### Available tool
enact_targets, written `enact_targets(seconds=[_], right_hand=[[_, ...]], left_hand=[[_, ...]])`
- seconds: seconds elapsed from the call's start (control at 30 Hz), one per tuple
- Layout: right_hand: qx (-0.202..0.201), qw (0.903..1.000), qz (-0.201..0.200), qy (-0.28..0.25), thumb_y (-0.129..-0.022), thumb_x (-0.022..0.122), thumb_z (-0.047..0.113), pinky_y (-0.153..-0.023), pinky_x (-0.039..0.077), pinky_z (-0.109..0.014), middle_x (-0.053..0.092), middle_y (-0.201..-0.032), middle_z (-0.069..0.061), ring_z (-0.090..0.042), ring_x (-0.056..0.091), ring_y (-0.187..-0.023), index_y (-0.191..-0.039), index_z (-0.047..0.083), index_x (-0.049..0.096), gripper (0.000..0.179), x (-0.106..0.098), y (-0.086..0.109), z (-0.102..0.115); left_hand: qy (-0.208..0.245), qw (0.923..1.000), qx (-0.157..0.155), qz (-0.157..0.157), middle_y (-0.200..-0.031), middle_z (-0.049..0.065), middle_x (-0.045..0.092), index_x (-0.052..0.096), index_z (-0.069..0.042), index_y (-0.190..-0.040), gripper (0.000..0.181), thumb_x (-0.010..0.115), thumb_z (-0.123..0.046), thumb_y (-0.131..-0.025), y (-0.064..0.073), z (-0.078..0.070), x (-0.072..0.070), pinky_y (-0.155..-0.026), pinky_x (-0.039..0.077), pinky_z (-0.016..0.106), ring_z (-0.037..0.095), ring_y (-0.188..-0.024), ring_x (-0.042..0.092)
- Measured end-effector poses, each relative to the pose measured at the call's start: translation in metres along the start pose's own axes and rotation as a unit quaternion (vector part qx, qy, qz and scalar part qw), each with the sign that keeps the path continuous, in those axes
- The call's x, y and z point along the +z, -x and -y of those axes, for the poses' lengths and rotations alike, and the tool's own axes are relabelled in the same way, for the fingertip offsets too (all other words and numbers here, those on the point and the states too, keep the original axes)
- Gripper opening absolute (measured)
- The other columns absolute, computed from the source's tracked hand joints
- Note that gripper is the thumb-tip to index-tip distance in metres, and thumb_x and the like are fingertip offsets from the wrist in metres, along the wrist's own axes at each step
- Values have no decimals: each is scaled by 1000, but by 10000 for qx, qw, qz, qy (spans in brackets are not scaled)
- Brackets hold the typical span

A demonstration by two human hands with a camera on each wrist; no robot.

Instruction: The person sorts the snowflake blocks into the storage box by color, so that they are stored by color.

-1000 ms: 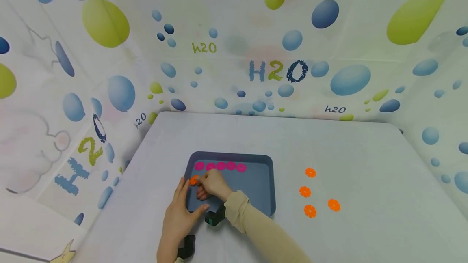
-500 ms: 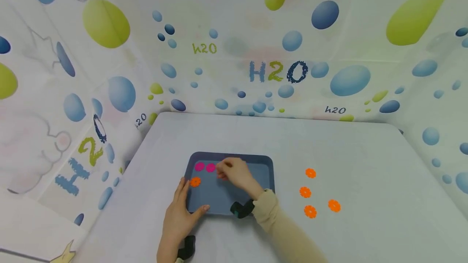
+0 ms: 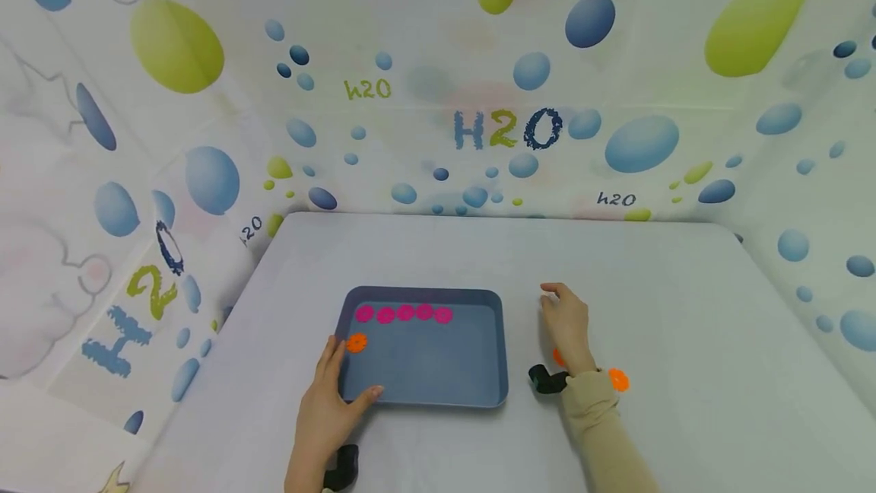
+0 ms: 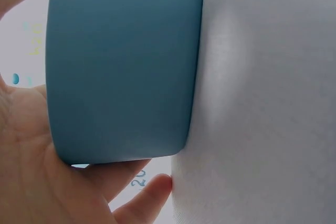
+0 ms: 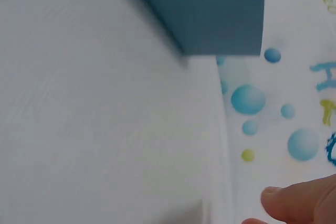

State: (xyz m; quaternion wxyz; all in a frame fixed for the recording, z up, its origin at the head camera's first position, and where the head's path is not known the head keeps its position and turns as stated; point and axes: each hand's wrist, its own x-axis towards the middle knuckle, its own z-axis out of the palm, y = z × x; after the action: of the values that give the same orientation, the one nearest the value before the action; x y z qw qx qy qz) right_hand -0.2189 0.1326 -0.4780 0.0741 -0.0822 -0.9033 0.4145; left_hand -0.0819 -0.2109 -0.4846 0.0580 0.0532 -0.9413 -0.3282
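Note:
A blue-grey tray [image 3: 438, 383] lies on the table; my left hand [image 3: 322, 413] rests against its near left corner, fingers along the left side and thumb at the front edge. In the left wrist view the tray's wall [image 4: 123, 72] sits against that hand. Several pink flower-shaped discs [image 3: 406, 313] line the tray's far side, and one orange flower-shaped disc [image 3: 357, 342] lies below their left end. To the tray's right, my right hand [image 3: 569, 329] is over the table, index finger and thumb apart, nothing seen between them. It partly covers another orange disc [image 3: 558, 357].
Farther right, one more orange disc [image 3: 619, 380] lies beside the right sleeve [image 3: 595, 409]. A white cloth covers the table [image 3: 657, 280]. Patterned sheets [image 3: 424, 36] with coloured drops stand behind it and at both sides.
My right hand has left the orange disc in the tray, crossed over the pink row and moved right to the loose orange discs. My left hand stays at the tray corner. The view has shifted slightly.

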Motion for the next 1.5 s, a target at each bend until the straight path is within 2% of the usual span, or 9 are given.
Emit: enact_targets(seconds=[0.17,0.3,0.47,0.67,0.9,1.03,1.17,1.33,1.5], right_hand=[[91,9997,202,80,-91,50,2,-55,33,-24,60,-123,-30,-16,34,-57,-131,-3,54,41,-9,4,-19],[54,9998,167,86,-86,45,-7,-72,47,-35,57,-128,-29,-30,51,-75,-134,-3,51,48,-13,7,-27],[109,9998,-47,141,-79,39,-13,-88,46,-48,58,-119,-30,-39,55,-97,-131,-3,54,55,-20,10,-36],[198,9988,-253,374,-79,53,-8,-99,37,-58,50,-128,-36,-54,43,-116,-126,-6,57,48,-29,16,-40],[-63,9955,-9,946,-82,59,-6,-83,46,-53,61,-109,-34,-47,57,-95,-119,-11,60,37,-37,18,-41],[-140,9918,408,1207,-79,61,-6,-79,49,-51,63,-104,-32,-43,59,-90,-115,-11,62,36,-45,15,-39],[55,9882,952,1202,-78,67,-2,-67,49,-37,66,-99,-27,-34,59,-83,-109,-10,66,32,-49,10,-38],[191,9900,1280,565,-87,65,4,-63,52,-28,70,-97,-25,-23,67,-76,-108,-10,68,26,-42,10,-24],[3,9832,1603,-871,-96,56,4,-73,60,-36,70,-105,-25,-25,74,-79,-117,-8,64,25,-16,13,24]], left_hand=[[17,10000,-77,1,-160,21,20,30,1,-150,94,74,-47,-82,1,2,1,-91,49,57,48,-122,53],[34,10000,-53,-24,-160,21,20,30,1,-150,94,74,-46,-82,1,2,1,-92,49,57,48,-124,52],[20,10000,-39,2,-160,21,20,30,1,-150,94,74,-47,-81,0,2,1,-94,48,58,48,-126,50],[-7,10000,-49,56,-160,20,19,30,0,-150,95,74,-48,-81,0,2,-1,-90,50,57,48,-121,54],[-13,10000,-31,56,-160,21,19,29,1,-150,94,73,-47,-82,0,2,-1,-90,50,57,49,-119,55],[-6,10000,-29,55,-160,21,20,30,1,-150,94,73,-47,-82,1,3,-1,-89,50,56,49,-119,55],[-4,10000,-40,55,-160,21,20,30,1,-150,94,73,-47,-82,2,4,0,-89,50,56,48,-119,55],[-45,10000,2,17,-160,22,21,30,2,-149,94,73,-47,-82,1,6,0,-88,51,55,49,-118,55],[-18,10000,64,-9,-159,23,21,31,3,-149,94,74,-46,-82,1,6,0,-90,50,56,49,-124,51]])
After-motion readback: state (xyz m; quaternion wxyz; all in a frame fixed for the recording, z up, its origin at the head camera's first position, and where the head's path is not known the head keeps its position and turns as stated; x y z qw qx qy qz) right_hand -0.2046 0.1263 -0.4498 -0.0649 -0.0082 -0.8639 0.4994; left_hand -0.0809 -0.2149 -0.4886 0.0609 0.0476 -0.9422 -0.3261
